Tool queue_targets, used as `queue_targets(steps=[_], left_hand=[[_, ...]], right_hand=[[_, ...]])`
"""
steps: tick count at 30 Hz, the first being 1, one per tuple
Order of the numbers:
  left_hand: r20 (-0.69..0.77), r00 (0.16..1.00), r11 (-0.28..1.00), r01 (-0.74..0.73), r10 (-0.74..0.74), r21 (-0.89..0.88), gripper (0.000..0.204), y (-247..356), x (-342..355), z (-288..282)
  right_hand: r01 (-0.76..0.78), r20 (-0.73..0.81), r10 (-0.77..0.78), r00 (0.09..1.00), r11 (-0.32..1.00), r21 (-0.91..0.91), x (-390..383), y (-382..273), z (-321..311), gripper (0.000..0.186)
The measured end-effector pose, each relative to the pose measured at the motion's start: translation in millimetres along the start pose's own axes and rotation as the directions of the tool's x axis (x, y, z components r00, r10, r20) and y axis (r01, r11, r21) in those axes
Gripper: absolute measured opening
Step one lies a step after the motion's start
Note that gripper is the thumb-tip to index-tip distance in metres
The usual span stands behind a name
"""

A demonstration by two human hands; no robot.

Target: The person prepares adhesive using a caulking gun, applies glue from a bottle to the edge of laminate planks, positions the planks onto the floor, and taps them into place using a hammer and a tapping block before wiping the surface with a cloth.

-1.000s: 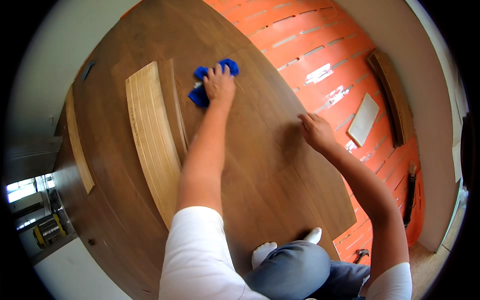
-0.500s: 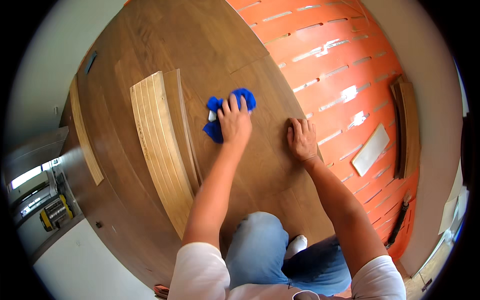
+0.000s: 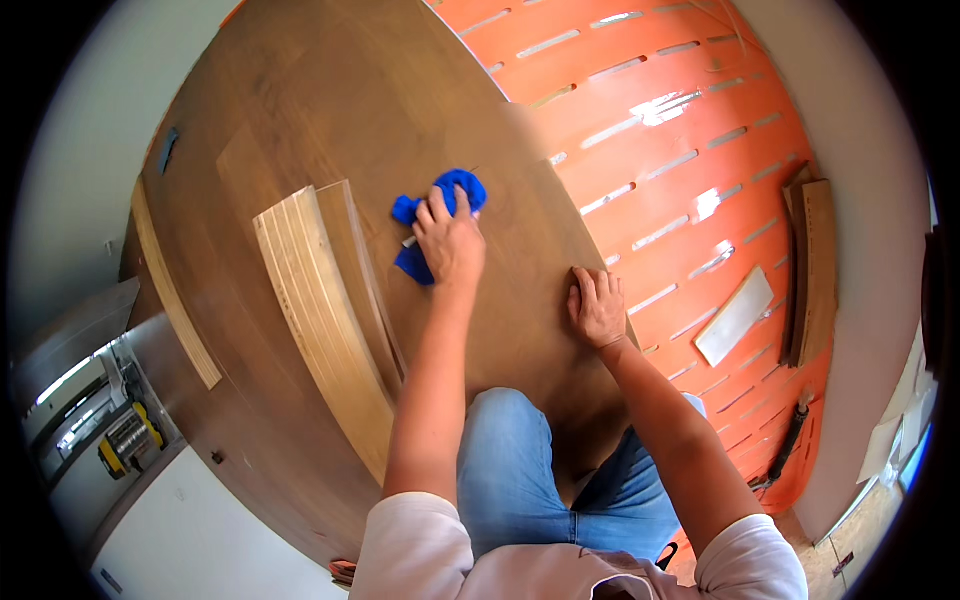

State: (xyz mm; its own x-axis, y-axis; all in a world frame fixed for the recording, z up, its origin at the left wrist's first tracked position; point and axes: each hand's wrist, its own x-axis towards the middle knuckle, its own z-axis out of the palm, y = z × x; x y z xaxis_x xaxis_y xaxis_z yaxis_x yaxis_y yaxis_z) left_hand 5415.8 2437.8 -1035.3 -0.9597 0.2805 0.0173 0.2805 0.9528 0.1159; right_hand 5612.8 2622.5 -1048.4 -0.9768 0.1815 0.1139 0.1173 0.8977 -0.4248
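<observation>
My left hand presses on a crumpled blue cloth on the brown plank floor, its fingers curled into the fabric; a small pale object, too small to name, shows under the fingers. My right hand rests by the laid planks' edge, fingers lightly bent and apart, holding nothing. Left of the cloth lie a long pale plank and a thinner darker plank alongside it. My jeans-clad knees are below, on the boards.
Orange slotted underlay lies right, carrying a white tile-like piece, stacked planks and a dark long-handled tool. Further left are a narrow strip, a small blue-grey piece and a yellow-black object. Walls curve along both sides.
My left hand and the cloth are nearer my body than a second ago. My right hand has moved down along the plank edge. My knees have shifted left in the picture.
</observation>
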Motion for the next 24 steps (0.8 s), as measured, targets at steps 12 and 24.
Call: queue_targets(steps=[12,24], left_hand=[[-0.066,0.997,0.999,0.036,-0.037,-0.022,0.04,-31.3,81.6,0.6],[-0.292,0.948,0.991,-0.129,0.129,0.019,0.063,-90.8,115.9,-40.5]], right_hand=[[-0.047,0.055,0.048,0.997,0.999,-0.02,-5.8,7.0,2.8,0.042],[-0.034,0.038,0.032,0.999,0.998,0.053,4.6,-15.7,4.8,0.038]])
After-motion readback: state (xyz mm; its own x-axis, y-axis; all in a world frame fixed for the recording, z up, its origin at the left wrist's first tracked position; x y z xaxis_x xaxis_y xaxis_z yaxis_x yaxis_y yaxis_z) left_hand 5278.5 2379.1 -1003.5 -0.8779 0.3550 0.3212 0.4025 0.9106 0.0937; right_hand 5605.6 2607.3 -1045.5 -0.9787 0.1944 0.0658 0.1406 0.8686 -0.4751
